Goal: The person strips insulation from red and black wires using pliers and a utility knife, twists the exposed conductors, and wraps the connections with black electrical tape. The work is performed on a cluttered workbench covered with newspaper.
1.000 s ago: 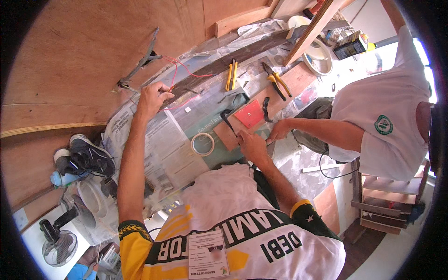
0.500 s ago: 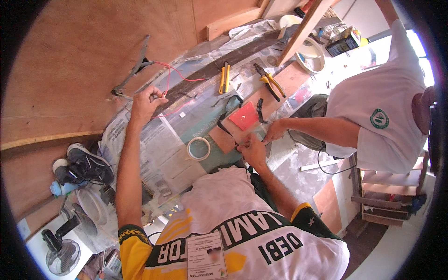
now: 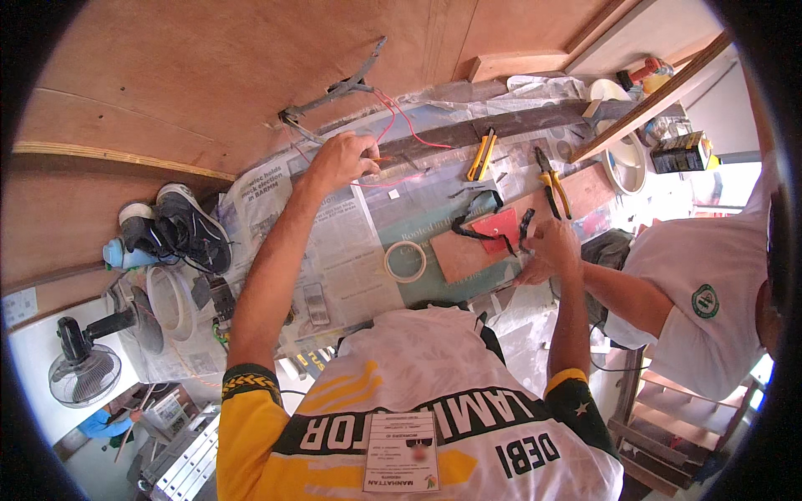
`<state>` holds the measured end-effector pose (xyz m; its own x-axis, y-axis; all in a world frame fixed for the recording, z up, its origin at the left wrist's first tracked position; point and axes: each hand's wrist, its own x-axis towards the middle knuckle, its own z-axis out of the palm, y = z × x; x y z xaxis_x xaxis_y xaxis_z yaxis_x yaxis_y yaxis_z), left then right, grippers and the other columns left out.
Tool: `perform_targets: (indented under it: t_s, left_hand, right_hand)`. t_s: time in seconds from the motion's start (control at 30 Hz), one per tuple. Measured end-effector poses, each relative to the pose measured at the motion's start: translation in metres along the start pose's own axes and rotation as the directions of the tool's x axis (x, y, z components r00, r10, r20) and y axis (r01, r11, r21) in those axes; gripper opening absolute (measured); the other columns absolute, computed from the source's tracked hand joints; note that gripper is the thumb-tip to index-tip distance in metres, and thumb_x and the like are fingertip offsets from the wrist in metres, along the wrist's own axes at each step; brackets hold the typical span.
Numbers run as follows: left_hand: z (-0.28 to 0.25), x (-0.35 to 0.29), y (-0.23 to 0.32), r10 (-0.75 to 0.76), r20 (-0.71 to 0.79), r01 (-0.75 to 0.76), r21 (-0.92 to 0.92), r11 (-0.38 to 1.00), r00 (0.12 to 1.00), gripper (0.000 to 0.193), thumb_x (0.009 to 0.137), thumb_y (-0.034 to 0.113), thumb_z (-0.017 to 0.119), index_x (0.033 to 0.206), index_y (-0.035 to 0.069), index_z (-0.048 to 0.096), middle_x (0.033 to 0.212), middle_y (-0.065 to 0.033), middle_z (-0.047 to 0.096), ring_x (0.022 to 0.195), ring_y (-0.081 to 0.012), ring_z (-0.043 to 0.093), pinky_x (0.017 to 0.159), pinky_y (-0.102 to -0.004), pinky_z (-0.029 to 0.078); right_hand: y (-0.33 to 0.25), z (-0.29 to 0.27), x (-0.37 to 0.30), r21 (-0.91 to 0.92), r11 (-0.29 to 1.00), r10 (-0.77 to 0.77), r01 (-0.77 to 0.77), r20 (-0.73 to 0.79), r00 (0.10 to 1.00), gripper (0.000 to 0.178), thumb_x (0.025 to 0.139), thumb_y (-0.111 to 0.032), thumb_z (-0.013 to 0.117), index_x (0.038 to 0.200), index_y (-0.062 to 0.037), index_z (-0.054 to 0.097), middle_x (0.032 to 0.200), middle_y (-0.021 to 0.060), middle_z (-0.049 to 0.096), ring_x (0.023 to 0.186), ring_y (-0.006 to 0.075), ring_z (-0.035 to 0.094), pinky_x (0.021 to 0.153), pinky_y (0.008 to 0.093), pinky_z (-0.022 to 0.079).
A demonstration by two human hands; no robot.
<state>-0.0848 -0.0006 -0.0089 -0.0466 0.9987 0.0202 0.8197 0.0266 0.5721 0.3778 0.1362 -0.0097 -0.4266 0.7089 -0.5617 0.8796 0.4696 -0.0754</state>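
Note:
My left hand (image 3: 344, 159) is closed in a pinch on a thin red wire (image 3: 393, 122) running down from the wall. A short orange-brown end sticks out past its fingertips. On the right, my right hand (image 3: 557, 245) is over the edge of a reddish-brown board (image 3: 452, 257), by a black strip (image 3: 525, 224) and just below the handles of yellow-and-black pliers (image 3: 550, 185). Its fingers are partly hidden, so I cannot tell whether they grip anything. A red square piece (image 3: 498, 233) lies on the board, with another black strip (image 3: 464, 229) along its left side.
A co-worker's hand (image 3: 535, 270) is just below my right hand. A yellow cutter knife (image 3: 481, 155), a tape roll (image 3: 405, 243) and newspaper (image 3: 313, 230) lie on the work surface. Grey conduit (image 3: 334, 90) emerges from the wooden wall. Shoes (image 3: 190, 227) and a fan (image 3: 84, 375) are at left.
My right hand has moved from the board's near edge toward the black strip and pliers. My left hand stays closed on the red wire. The whole view has shifted.

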Motion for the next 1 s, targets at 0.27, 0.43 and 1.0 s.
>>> perform_targets:
  t_s: [0.27, 0.43, 1.0]
  left_hand:
    - [0.001, -0.008, 0.006, -0.08, 0.008, 0.081, -0.054, 0.995, 0.997, 0.027, 0.077, 0.017, 0.089, 0.092, 0.004, 0.072, 0.086, -0.0157, 0.07, 0.089, -0.0337, 0.069, 0.08, -0.0452, 0.053]
    - [0.009, -0.004, -0.003, -0.049, 0.007, 0.049, -0.056, 0.997, 0.999, 0.027, 0.076, 0.016, 0.089, 0.093, 0.004, 0.071, 0.089, -0.0153, 0.07, 0.09, -0.0336, 0.068, 0.08, -0.0451, 0.053]
    - [0.015, -0.024, -0.003, 0.015, -0.106, -0.018, -0.028, 0.999, 0.994, 0.015, 0.08, 0.01, 0.083, 0.089, 0.008, 0.071, 0.08, -0.0119, 0.066, 0.085, -0.031, 0.067, 0.074, -0.0464, 0.053]
  right_hand:
    - [0.069, 0.019, 0.077, -0.128, 0.992, -0.087, -0.003, -0.692, 0.717, 0.071, 0.077, -0.06, 0.086, 0.115, -0.0012, 0.07, 0.111, 0.0252, 0.069, 0.105, 0.0464, 0.065, 0.09, 0.0569, 0.052]
    - [0.101, 0.052, 0.116, 0.145, 0.986, 0.008, 0.08, -0.527, 0.85, 0.067, 0.085, -0.043, 0.083, 0.125, 0.0021, 0.054, 0.107, 0.0284, 0.064, 0.104, 0.048, 0.06, 0.093, 0.0598, 0.049]
    - [-0.133, -0.022, 0.012, 0.886, 0.053, -0.655, -0.461, 0.379, 0.653, 0.022, 0.104, -0.016, 0.066, 0.114, 0.0041, 0.066, 0.128, 0.0258, 0.071, 0.105, 0.0323, 0.074, 0.082, 0.0443, 0.062]
